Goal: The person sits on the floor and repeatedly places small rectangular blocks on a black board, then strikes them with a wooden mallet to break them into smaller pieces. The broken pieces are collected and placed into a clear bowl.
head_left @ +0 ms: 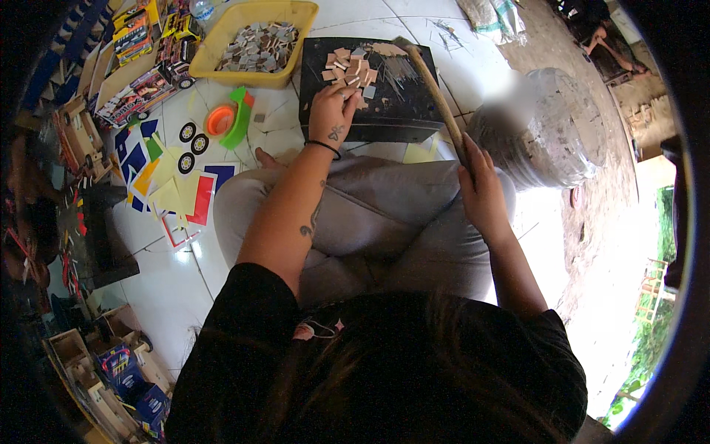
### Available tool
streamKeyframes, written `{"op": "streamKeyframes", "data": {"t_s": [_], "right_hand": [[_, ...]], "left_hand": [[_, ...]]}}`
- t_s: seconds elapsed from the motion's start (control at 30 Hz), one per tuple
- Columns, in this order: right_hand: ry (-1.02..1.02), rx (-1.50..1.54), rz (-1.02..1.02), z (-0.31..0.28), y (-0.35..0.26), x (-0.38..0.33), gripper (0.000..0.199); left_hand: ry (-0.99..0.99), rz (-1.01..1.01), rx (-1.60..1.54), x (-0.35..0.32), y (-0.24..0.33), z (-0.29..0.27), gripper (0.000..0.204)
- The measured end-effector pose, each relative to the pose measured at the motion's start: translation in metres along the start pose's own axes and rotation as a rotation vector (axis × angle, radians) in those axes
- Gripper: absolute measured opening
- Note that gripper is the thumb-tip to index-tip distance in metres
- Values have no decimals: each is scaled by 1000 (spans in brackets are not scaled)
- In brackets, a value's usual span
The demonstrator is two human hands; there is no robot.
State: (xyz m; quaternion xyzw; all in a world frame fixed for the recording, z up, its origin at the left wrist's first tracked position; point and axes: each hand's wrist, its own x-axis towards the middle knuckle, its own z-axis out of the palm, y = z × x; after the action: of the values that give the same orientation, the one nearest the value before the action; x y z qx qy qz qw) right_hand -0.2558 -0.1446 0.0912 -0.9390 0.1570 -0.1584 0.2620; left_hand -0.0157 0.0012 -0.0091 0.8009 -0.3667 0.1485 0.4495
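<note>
The head view looks steeply down from above the wearer's own shoulders, facing out over the black shirt at the lower edge and the grey-clad legs; it sits close to the left hand and right hand, with the black box just beyond the legs. Its wide fisheye lens also takes in the tiled floor on either side; straight edges bend toward a dark, curved rim.

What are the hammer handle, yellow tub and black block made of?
The hammer handle seems to be wood, with a dull tan-brown finish. The yellow tub looks like smooth plastic, evenly coloured, with rounded corners. The black block has a slightly shiny side; metal or stone, I can't tell.
</note>
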Motion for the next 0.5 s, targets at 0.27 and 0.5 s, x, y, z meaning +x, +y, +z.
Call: {"op": "streamKeyframes", "data": {"t_s": [0.27, 0.5], "right_hand": [[-69, 67, 234, 32, 37, 8, 60], [-159, -171, 199, 30, 16, 19, 60]], "left_hand": [[-352, -368, -779, 10, 37, -37, 28], [-539, -503, -1118, 12, 53, -49, 24]]}}
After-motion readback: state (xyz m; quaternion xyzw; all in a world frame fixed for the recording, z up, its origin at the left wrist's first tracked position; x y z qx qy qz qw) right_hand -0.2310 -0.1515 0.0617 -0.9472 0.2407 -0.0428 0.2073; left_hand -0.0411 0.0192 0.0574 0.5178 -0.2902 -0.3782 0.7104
